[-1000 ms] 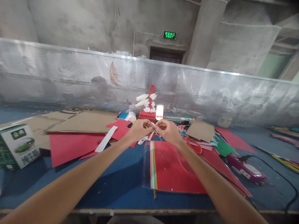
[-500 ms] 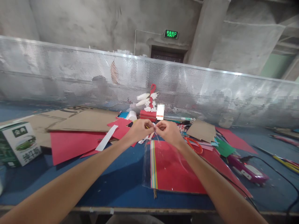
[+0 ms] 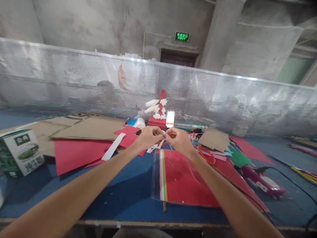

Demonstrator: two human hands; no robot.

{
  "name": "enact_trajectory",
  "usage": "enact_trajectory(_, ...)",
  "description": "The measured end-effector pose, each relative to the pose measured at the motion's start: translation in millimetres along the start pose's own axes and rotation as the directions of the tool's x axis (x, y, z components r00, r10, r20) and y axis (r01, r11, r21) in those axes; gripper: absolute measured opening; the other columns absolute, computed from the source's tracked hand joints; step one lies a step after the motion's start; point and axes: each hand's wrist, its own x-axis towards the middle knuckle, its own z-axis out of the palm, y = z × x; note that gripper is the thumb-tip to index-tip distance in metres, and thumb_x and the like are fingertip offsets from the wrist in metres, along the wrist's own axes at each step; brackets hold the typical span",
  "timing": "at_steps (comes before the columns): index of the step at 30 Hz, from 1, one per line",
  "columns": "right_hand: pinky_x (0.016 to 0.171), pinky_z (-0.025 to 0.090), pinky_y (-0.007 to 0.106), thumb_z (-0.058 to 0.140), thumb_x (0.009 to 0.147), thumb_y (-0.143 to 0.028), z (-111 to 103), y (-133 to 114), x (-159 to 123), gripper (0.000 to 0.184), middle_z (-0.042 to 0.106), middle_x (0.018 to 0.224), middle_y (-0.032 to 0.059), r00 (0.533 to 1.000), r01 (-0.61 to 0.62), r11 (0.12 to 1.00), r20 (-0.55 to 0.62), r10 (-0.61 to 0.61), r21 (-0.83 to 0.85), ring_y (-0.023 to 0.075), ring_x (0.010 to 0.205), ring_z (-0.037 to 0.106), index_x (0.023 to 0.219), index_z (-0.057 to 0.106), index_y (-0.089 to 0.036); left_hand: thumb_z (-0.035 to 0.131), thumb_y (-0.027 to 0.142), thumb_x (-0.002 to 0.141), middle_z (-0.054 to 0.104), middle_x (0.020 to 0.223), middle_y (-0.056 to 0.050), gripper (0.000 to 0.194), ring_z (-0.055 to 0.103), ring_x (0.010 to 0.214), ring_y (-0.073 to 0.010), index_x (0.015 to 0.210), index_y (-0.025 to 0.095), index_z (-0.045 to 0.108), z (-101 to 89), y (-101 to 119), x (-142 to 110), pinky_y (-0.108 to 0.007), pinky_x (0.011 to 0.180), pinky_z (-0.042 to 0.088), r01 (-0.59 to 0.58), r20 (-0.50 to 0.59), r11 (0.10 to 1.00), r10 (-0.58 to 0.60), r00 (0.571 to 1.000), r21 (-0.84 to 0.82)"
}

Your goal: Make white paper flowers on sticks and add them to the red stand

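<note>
My left hand (image 3: 149, 138) and my right hand (image 3: 180, 140) meet fingertip to fingertip above the middle of the table. Between them they pinch a small white piece (image 3: 163, 132), perhaps paper; the fingers cover most of it. Just beyond stands a red paper box (image 3: 157, 123) bearing a curled red strip (image 3: 162, 96) and white paper flowers (image 3: 152, 105). A lit phone (image 3: 170, 119) leans beside the box. Nearer me, under my right forearm, lies a clear plastic sleeve of red paper (image 3: 185, 178) with coloured edges along its left side.
At left are a milk carton (image 3: 26, 153), cardboard sheets (image 3: 91, 127), red paper (image 3: 76, 155) and a white strip (image 3: 113, 146). To the right lie cardboard (image 3: 214, 138), orange-handled scissors (image 3: 206, 155) and a purple corded device (image 3: 266, 183). A perforated metal screen (image 3: 193, 89) runs behind.
Both hands stay in nearly the same place, still pinching the small white piece. The whole view has shifted very slightly.
</note>
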Motion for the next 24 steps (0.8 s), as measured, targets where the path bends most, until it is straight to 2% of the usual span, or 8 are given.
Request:
enact_trajectory(7, 0.063, 0.049, 0.024, 0.059, 0.081, -0.031, -1, -5, 1, 0.015, 0.070, 0.073, 0.0042, 0.999, -0.042, 0.988, 0.032, 0.037, 0.148, 0.0163, 0.066, 0.066, 0.079, 0.062, -0.017, 0.059, 0.029, 0.078, 0.069, 0.076, -0.005, 0.017, 0.059, 0.064, -0.0126, 0.083, 0.015, 0.067, 1.7, -9, 3, -0.023, 0.057, 0.043, -0.010, -0.027, 1.000, 0.010, 1.000, 0.028)
enact_trajectory(14, 0.063, 0.049, 0.024, 0.059, 0.082, -0.032, -2, -5, 2, 0.016, 0.069, 0.073, 0.0033, 0.999, -0.037, 0.984, 0.039, 0.031, 0.176, 0.0162, 0.067, 0.066, 0.078, 0.062, -0.017, 0.056, 0.029, 0.080, 0.069, 0.077, -0.005, 0.016, 0.060, 0.064, -0.0127, 0.085, 0.016, 0.065, 2.2, -13, 5, -0.023, 0.058, 0.044, -0.032, -0.003, 0.999, 0.033, 0.999, 0.015)
enact_trajectory(18, 0.064, 0.050, 0.024, 0.058, 0.081, -0.029, -2, -3, 1, 0.013, 0.070, 0.074, 0.0037, 0.999, -0.026, 0.989, 0.038, 0.021, 0.143, 0.0169, 0.069, 0.067, 0.080, 0.062, -0.017, 0.056, 0.030, 0.082, 0.068, 0.076, -0.004, 0.017, 0.059, 0.063, -0.0129, 0.084, 0.016, 0.065, 0.1, -6, 2, -0.023, 0.058, 0.043, -0.042, 0.001, 0.996, 0.042, 0.999, 0.075)
enact_trajectory(24, 0.064, 0.049, 0.026, 0.059, 0.081, -0.030, 0, -1, 0, 0.012, 0.070, 0.072, 0.0029, 1.000, -0.003, 1.000, 0.014, 0.004, -0.029, 0.0172, 0.067, 0.066, 0.078, 0.062, -0.020, 0.055, 0.029, 0.083, 0.069, 0.076, -0.004, 0.016, 0.062, 0.067, -0.0141, 0.081, 0.016, 0.065, -1.0, 1, -3, -0.023, 0.060, 0.043, -0.112, 0.015, 0.982, 0.111, 0.994, 0.150)
